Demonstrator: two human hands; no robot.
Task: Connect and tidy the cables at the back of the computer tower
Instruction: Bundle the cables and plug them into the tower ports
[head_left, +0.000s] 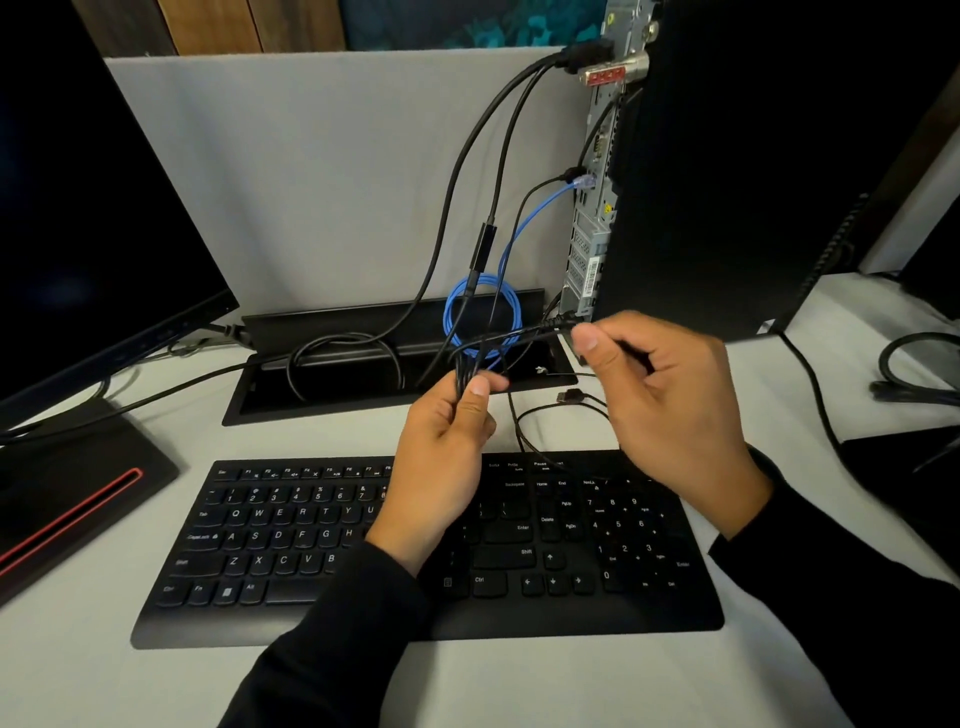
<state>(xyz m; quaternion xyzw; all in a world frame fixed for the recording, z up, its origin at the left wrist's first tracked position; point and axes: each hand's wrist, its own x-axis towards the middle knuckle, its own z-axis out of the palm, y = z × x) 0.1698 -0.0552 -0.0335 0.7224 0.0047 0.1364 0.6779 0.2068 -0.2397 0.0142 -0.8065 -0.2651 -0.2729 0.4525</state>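
Hands worked above the keyboard (363, 545): left hand (447, 457) clutched bunched black cables (467, 364), right hand (670, 410) pinched one strand. Beyond, toward one o'clock, the tower (727, 171) had several plugged; a USB plug (570, 396) lay loose.

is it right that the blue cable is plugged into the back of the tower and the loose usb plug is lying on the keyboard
Only partly. The head view shows the blue cable plugged into the back of the tower, but the loose USB plug lies on the table behind the keyboard, not on it.
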